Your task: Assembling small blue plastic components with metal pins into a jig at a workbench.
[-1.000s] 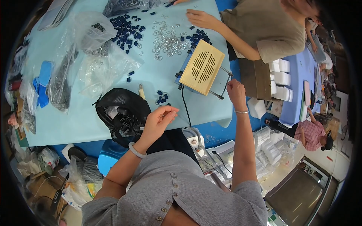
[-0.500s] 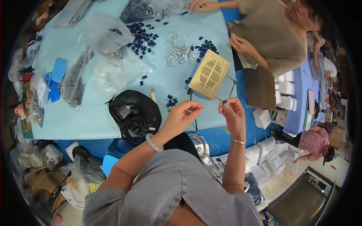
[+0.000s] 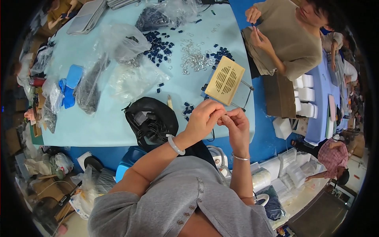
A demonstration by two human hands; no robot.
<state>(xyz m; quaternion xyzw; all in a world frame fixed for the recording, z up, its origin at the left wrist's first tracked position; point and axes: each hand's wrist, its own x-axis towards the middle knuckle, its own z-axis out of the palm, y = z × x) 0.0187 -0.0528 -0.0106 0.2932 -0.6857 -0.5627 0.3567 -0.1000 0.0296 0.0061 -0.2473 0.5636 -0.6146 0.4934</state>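
Note:
My left hand and my right hand meet fingertip to fingertip just past the table's near edge. Both are closed in a pinch. Half a second ago a small dark piece showed in my right fingertips; now the fingers mostly cover it, and what the left fingers grip is hidden. Just beyond my hands stands a cream-coloured box with a slotted top. A small group of dark blue pieces lies left of it, near my left hand. Farther back are a scatter of small clear or silvery rings and a pile of dark blue pieces.
A black pouch with cables sits left of my hands on the pale blue table. Plastic bags and a blue case lie farther left. A co-worker sits across at right, beside a cardboard box.
My hands, apart before, have come together at the fingertips. The co-worker's hand has left the table and joined the other before the chest. The whole view has shifted slightly.

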